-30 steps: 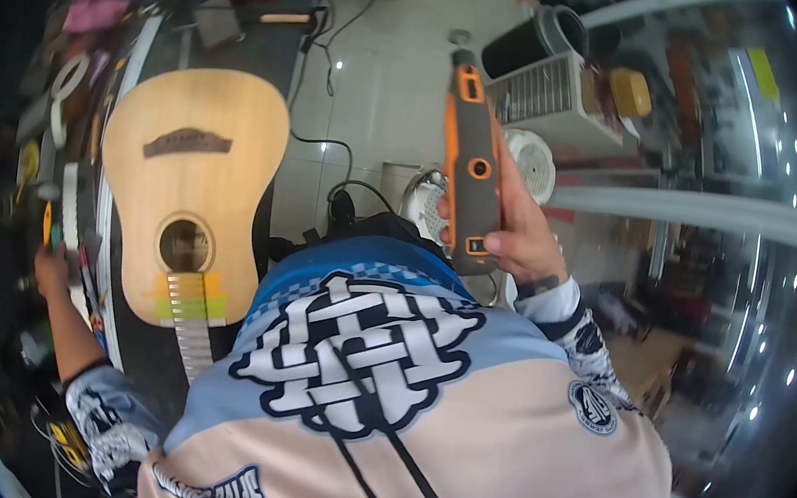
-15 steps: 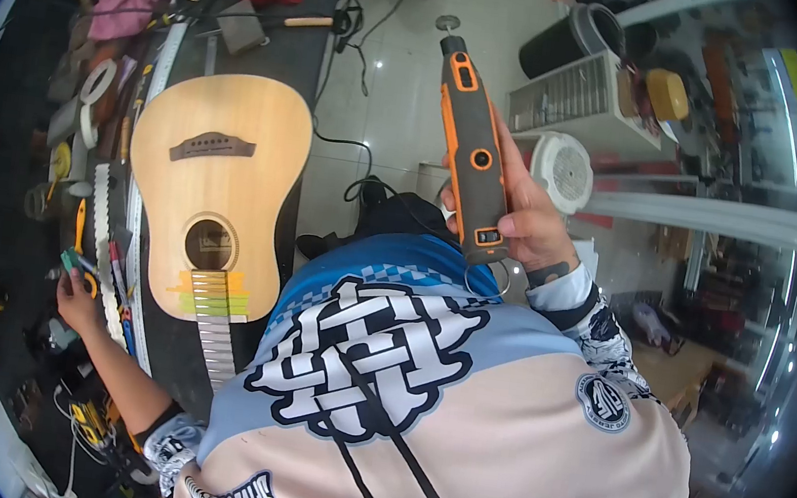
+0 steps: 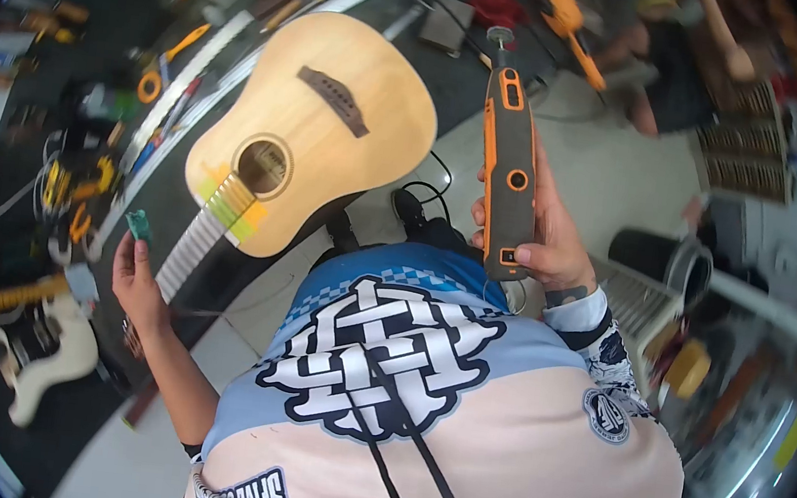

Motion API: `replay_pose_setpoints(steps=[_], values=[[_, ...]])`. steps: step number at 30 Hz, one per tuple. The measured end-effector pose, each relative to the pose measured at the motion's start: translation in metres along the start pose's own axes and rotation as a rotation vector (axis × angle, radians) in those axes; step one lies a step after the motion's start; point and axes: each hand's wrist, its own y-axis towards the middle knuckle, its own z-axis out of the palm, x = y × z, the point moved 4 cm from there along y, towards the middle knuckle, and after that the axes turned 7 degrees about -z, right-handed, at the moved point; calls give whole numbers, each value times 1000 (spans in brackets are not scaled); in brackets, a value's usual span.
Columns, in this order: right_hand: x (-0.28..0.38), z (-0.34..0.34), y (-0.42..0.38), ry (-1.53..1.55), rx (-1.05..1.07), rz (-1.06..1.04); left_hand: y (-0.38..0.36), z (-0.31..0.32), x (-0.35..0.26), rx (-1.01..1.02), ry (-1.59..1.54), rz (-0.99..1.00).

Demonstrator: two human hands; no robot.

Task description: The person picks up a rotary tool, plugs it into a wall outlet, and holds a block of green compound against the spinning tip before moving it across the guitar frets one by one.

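Observation:
My right hand (image 3: pixel 558 244) is closed around an orange and grey rotary tool (image 3: pixel 513 203), held upright in front of my chest. A small round disc (image 3: pixel 500 36) sits at the tool's tip. My left hand (image 3: pixel 140 287) pinches a small green piece (image 3: pixel 138 224), whose kind I cannot make out, beside the guitar neck. An acoustic guitar (image 3: pixel 389 79) lies face up on the dark bench, with a dark bridge (image 3: pixel 334 102) on its pale top. Yellow and green tape (image 3: pixel 241 220) covers the top around the fretboard end (image 3: pixel 195 244).
A white electric guitar body (image 3: pixel 57 356) lies at lower left, near yellow-and-black tools (image 3: pixel 78 185). An orange power tool (image 3: pixel 553 4) and a red cloth (image 3: pixel 498 7) are at the top. Another person (image 3: pixel 674 74) is at upper right. A dark bin (image 3: pixel 646 260) stands at right.
The view has turned, so the guitar now appears slanted and farther right. My left hand has come off the crowded bench side toward the guitar neck, with the green piece. The rotary tool stays in my right hand.

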Motion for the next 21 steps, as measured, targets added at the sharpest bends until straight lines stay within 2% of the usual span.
replay_pose_setpoints(steps=[2,6,10,16,17,20,21], values=[[7,-10,23,-14,108,44,-42,-12,8,-70,-59,-129],[11,-20,55,-60,281,119,-123,-3,12,-185,-208,-191],[8,-15,74,-119,443,138,-183,23,12,-167,-355,-269],[-2,1,85,-150,433,165,-232,44,33,-158,-393,-351],[-2,2,86,-186,547,102,-237,45,33,-150,-406,-356],[0,11,83,-134,426,271,-246,45,35,-101,-417,-358],[-8,10,80,44,518,219,-249,43,42,-72,-451,-356]])
